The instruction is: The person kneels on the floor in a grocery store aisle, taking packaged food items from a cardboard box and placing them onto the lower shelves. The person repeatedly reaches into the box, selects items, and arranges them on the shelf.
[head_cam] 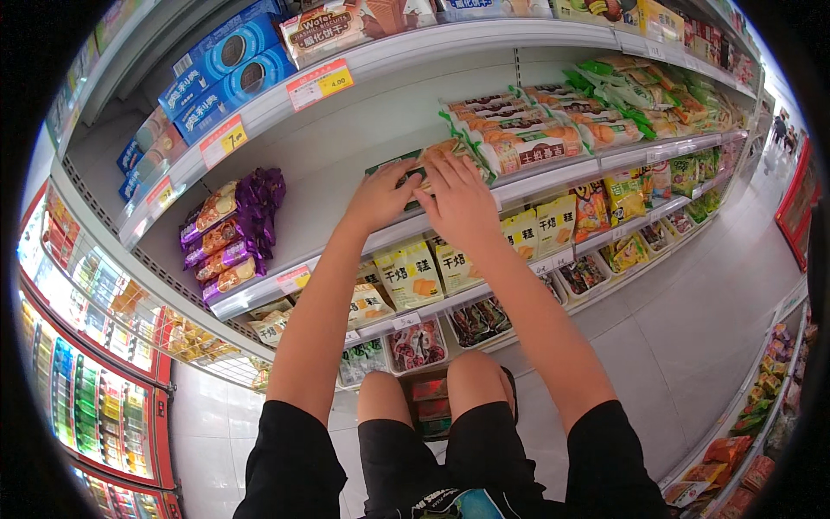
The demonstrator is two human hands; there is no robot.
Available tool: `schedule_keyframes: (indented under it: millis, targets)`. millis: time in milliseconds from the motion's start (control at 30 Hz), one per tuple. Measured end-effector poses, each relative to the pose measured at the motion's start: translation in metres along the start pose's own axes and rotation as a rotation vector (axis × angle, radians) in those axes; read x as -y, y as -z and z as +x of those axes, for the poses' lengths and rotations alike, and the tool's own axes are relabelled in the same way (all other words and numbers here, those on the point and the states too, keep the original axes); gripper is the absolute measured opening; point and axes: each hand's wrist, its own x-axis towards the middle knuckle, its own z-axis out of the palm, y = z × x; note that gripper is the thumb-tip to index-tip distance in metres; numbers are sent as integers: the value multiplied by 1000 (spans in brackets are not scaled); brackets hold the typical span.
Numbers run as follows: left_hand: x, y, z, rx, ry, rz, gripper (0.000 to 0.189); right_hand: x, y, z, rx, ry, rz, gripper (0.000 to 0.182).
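A dark green and tan biscuit packet lies on the middle shelf, partly covered by both hands. My left hand holds its left part, with the thumb pointing towards the right hand. Across its right part my right hand is laid, fingers over the top and thumb at the near side. The packet's right end is close to a row of striped biscuit packs in clear and green wrapping. How far the fingers wrap under the packet is hidden.
Purple biscuit packs are stacked at the shelf's left end. Above, the upper shelf edge juts out over blue Oreo boxes. Yellow and white cake bags stand below. A red basket or crate is between my knees.
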Motion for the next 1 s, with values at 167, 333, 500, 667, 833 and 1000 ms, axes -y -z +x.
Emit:
schedule_keyframes:
  millis: [167,333,500,667,833,1000]
  targets:
    - [20,1,-16,-180,164,159,75,-3,-3,-3,163,-69,6,44]
    - [48,0,-18,-55,146,-77,75,4,-6,9,243,-119,-1,39]
    - [33,1,-19,-101,184,-169,70,-16,-27,10,70,-76,-103,34]
    - [31,2,-23,-151,186,-142,70,-13,-31,10,92,-148,-48,38]
    - [8,4,-31,-432,37,-74,56,-4,-18,12,58,-149,-74,29]
    - [-14,-20,-133,-657,-484,36,22,53,47,-51,-123,-140,401,7]
